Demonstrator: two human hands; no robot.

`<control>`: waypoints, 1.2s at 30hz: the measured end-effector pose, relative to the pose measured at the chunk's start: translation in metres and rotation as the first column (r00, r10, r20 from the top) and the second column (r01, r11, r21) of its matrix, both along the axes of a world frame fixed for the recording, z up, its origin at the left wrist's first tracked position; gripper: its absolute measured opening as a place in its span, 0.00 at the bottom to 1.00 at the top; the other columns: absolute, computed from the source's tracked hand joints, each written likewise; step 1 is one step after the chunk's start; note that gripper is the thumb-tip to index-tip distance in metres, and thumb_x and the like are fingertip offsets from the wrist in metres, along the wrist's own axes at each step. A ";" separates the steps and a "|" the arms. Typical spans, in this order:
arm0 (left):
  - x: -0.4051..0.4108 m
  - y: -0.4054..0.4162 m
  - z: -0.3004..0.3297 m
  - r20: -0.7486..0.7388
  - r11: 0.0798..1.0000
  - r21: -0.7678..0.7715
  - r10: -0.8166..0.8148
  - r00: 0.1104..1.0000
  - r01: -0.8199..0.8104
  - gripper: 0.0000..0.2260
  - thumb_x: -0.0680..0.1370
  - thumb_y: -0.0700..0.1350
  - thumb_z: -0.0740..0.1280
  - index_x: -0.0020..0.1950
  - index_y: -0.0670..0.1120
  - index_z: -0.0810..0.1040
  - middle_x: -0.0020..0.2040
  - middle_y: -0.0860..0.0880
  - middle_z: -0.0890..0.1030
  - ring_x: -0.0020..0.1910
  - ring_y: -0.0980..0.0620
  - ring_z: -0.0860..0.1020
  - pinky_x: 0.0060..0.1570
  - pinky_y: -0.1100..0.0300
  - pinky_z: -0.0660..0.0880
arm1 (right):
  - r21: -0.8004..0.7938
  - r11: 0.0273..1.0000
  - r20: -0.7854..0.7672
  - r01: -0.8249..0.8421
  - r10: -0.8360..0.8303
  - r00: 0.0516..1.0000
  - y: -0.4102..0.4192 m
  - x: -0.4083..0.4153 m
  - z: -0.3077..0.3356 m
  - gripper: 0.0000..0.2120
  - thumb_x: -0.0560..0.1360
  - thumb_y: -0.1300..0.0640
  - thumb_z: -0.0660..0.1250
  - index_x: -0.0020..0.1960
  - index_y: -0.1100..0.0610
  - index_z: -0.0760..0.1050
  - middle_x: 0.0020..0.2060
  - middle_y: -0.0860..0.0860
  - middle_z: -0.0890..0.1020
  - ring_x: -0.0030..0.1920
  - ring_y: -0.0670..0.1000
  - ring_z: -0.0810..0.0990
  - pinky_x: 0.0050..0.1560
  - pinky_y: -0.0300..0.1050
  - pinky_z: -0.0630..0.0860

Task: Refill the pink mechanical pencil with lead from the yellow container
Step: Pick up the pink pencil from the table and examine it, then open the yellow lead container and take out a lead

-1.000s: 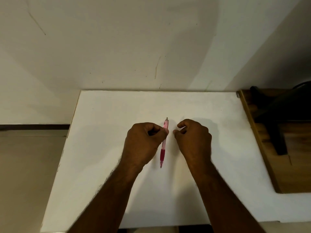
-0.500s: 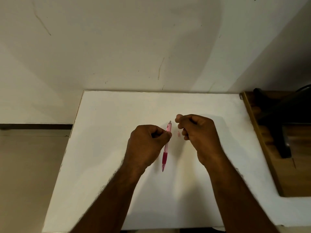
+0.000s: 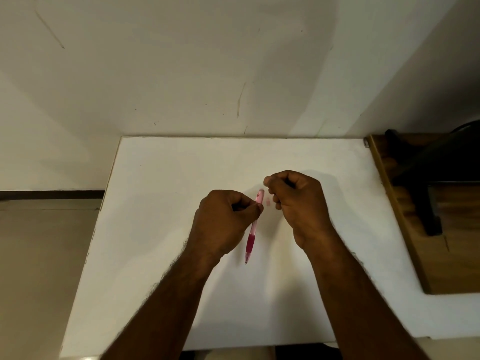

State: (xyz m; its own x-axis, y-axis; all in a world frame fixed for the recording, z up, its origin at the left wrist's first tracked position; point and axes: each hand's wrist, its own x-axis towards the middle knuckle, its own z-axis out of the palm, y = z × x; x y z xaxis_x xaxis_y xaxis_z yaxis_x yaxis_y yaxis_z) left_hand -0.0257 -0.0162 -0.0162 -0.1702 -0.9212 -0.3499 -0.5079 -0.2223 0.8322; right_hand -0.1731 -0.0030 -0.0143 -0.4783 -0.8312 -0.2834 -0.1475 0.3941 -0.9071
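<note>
A slim pink mechanical pencil of translucent plastic (image 3: pixel 253 228), with a darker magenta grip sleeve near its pointed tip, is held above the smooth, matte white tabletop (image 3: pixel 161 229), near its middle. The left hand (image 3: pixel 224 222) is curled into a loose fist, knuckles up, its fingers (image 3: pixel 257 209) pinching the upper barrel. The pencil's long axis runs nearly straight away from the person, tip pointing back toward them and slightly left, the open top end tilted away. The right hand (image 3: pixel 296 201) hovers just beside that top end, fingers curled tightly together; whether it grips anything cannot be told. A small pale pink piece (image 3: pixel 267 202) lies on the tabletop between the hands. A brown wooden surface (image 3: pixel 446 268) adjoins the right edge.
</note>
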 end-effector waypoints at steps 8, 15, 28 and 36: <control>0.003 0.001 0.001 -0.031 0.999 0.033 0.018 0.999 -0.017 0.10 0.74 0.52 0.74 0.34 0.50 0.85 0.26 0.56 0.80 0.25 0.57 0.75 0.34 0.58 0.74 | 0.115 0.993 -0.548 0.039 0.030 0.836 0.006 -0.020 -0.016 0.11 0.75 0.51 0.72 0.36 0.52 0.79 0.30 0.44 0.79 0.34 0.48 0.79 0.37 0.39 0.69; 0.002 0.001 0.001 -0.029 0.999 0.029 0.027 0.999 -0.026 0.10 0.74 0.52 0.74 0.35 0.50 0.85 0.27 0.56 0.81 0.27 0.57 0.77 0.37 0.56 0.78 | 0.294 0.956 -0.727 0.020 0.210 0.654 0.010 -0.011 -0.021 0.11 0.79 0.50 0.68 0.43 0.56 0.82 0.39 0.52 0.85 0.40 0.55 0.83 0.42 0.44 0.75; -0.005 0.001 0.000 -0.055 0.994 0.061 0.097 0.994 -0.094 0.10 0.76 0.50 0.73 0.38 0.47 0.87 0.32 0.51 0.85 0.31 0.55 0.80 0.40 0.59 0.76 | 0.281 0.891 0.124 -0.356 0.334 0.934 0.026 -0.002 0.020 0.06 0.71 0.60 0.79 0.43 0.61 0.84 0.34 0.57 0.88 0.35 0.56 0.88 0.39 0.46 0.85; 0.016 -0.008 -0.009 0.420 0.976 -0.212 0.138 0.897 -0.051 0.14 0.72 0.62 0.73 0.42 0.53 0.78 0.37 0.57 0.79 0.36 0.56 0.77 0.33 0.62 0.66 | 0.436 0.845 -0.231 -0.310 0.438 0.869 0.021 0.004 0.005 0.09 0.69 0.52 0.81 0.36 0.54 0.83 0.32 0.51 0.87 0.36 0.50 0.87 0.53 0.52 0.84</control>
State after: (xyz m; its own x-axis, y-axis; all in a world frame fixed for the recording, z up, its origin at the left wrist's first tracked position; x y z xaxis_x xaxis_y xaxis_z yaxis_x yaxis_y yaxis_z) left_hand -0.0094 -0.0239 -0.0248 0.0478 -0.9817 -0.1845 -0.8099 -0.1462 0.5681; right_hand -0.1689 0.0177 -0.0091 -0.2672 -0.8247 -0.4984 -0.6010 0.5469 -0.5829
